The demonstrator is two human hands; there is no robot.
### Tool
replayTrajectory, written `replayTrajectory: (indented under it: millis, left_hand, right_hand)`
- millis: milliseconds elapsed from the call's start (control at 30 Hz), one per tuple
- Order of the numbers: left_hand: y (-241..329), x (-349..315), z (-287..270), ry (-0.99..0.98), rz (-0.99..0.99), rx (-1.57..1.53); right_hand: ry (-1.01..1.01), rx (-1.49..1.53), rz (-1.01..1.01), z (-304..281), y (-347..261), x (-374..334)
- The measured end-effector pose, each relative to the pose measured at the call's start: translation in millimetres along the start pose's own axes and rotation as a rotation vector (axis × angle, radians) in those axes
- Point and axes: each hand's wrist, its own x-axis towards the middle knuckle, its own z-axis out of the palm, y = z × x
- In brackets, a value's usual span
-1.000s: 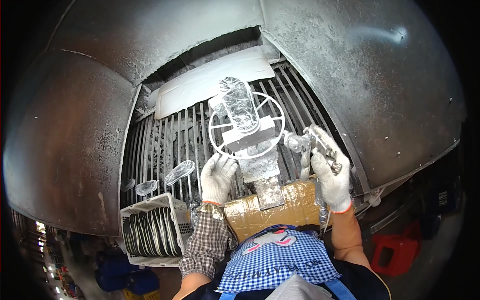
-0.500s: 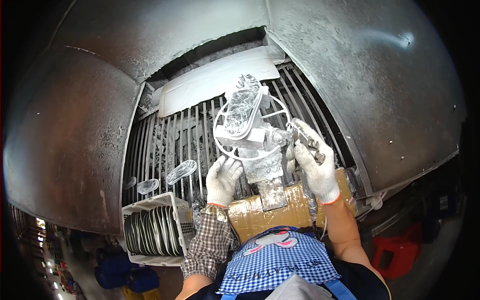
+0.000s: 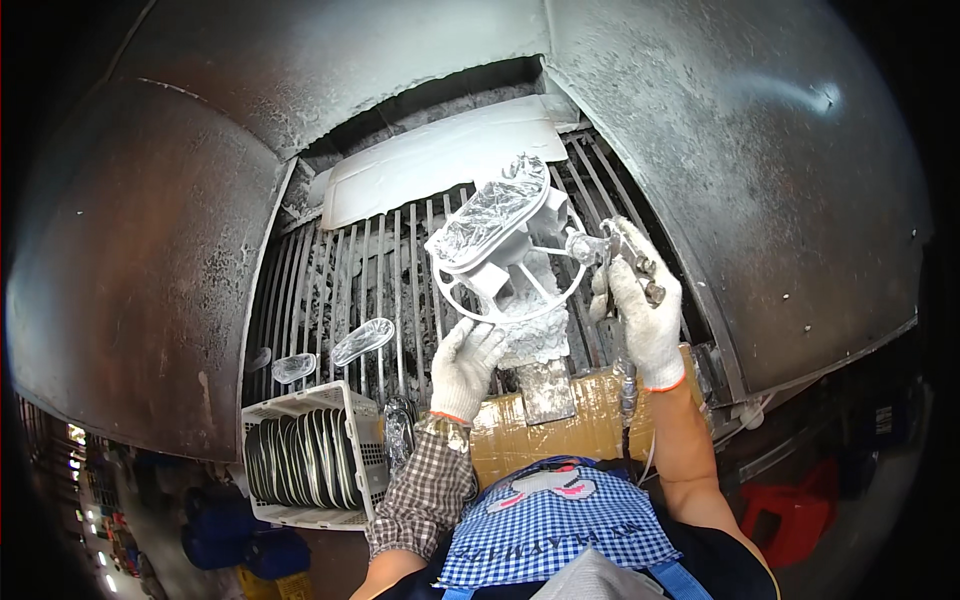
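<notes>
A shoe sole [image 3: 496, 218], its top covered in crinkled clear film and its side edge white, rests tilted on the blocks of a spoked white wheel [image 3: 574, 290]. My left hand [image 3: 466, 370], in a white knit glove, has its fingers closed at the wheel's near rim. To the wheel's right, my gloved right hand [image 3: 650, 310] is wrapped round a spray gun [image 3: 598, 250] crusted with white paint. The gun's front end points left toward the sole. A white-caked support [image 3: 538, 335] stands under the wheel.
Dark metal walls [image 3: 740, 190] enclose a slatted grate [image 3: 400, 240] with a white sheet [image 3: 440, 150] at its back. Film-covered pieces [image 3: 362, 342] lie on the left slats. A white basket [image 3: 375, 440] holds several upright soles. Brown-taped board [image 3: 600, 410] lines the front; a red stool [image 3: 795, 510] stands right.
The wheel has turned clockwise, swinging the sole's far end to the right and its near end to the left. Both hands have shifted slightly to the right.
</notes>
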Motion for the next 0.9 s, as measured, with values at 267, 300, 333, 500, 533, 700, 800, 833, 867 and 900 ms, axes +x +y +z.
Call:
replayTrajectory:
  millis: [267,300,333,500,533,700,800,833,867,900]
  left_hand:
    - [-7.3,-0.4,3.5,-0.045,0.002,0.022]
    - [-8.0,-0.4,4.8,-0.04,0.01,0.032]
    - [-8.1,0.7,4.7,-0.046,0.012,0.02]
    - [-1.0,3.9,1.7,0.004,0.011,-0.033]
    - [1.0,2.6,3.8,0.017,0.021,-0.01]
    - [4.8,2.9,2.9,0.003,0.063,0.004]
    - [7.0,3.2,1.5,-0.006,0.065,0.006]
    - [8.4,2.5,1.4,-0.005,0.064,0.008]
    - [9.8,1.8,1.2,0.004,0.065,0.011]
    - [10.0,1.9,2.1,0.011,0.061,0.013]
  right_hand:
    - [0.036,0.02,0.019,-4.5,-7.4,4.0]
    - [0.054,0.018,0.01,-6.2,-9.0,4.4]
    - [0.038,0.008,-0.006,-9.9,-11.1,4.6]
    - [0.082,-0.083,-0.084,-18.4,-16.7,3.6]
    - [0.083,-0.122,-0.113,-18.1,-17.9,3.5]
    - [0.022,-0.239,-0.128,-8.9,-22.2,-1.5]
    - [-0.047,-0.223,-0.075,-3.5,-17.0,-5.0]
    - [-0.069,-0.233,-0.068,-1.5,-14.4,-5.9]
    - [-0.08,-0.242,-0.079,-0.8,-10.2,-5.7]
    - [-0.087,-0.256,-0.09,-0.8,-6.9,-5.6]
